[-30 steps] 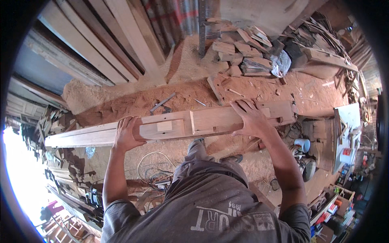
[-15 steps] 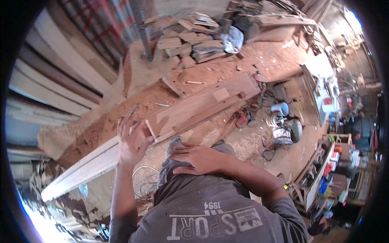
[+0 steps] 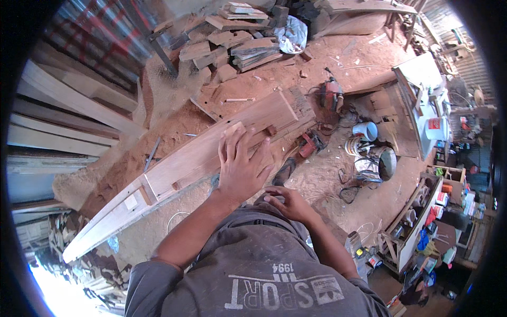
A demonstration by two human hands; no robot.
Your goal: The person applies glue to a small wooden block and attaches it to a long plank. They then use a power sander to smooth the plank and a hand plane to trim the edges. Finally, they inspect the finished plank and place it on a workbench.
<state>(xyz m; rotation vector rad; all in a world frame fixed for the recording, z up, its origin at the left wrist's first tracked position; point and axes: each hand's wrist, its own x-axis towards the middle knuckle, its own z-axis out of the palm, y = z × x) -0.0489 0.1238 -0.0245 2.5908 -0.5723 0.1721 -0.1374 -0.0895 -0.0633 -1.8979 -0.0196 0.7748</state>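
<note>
A wide reddish-brown plank (image 3: 200, 150) lies slantwise on top of a long pale beam (image 3: 97, 232). Over the plank's near edge reaches my left hand (image 3: 242, 166), fingers spread. Its fingertips come up to a small light wooden block (image 3: 232, 128) on the plank; whether they touch it I cannot tell. Beyond those fingers sits a small dark block (image 3: 271, 129), and another small block (image 3: 177, 186) lies at the near edge toward the plank's left end. My right hand (image 3: 290, 203) rests by my lap, loosely bent with fingers apart, holding nothing visible.
Two red power tools (image 3: 331, 95) (image 3: 309, 143) lie past the plank's right end. Right of them stand a blue-white bucket (image 3: 364, 131) and other containers. Stacked wood offcuts (image 3: 229, 42) and a white sack (image 3: 292, 36) are at the back. Long boards (image 3: 63, 127) lean at left.
My left hand has moved right, from the plank's left end to beside the light block. My right hand has shifted right across my lap. The view has shifted too.
</note>
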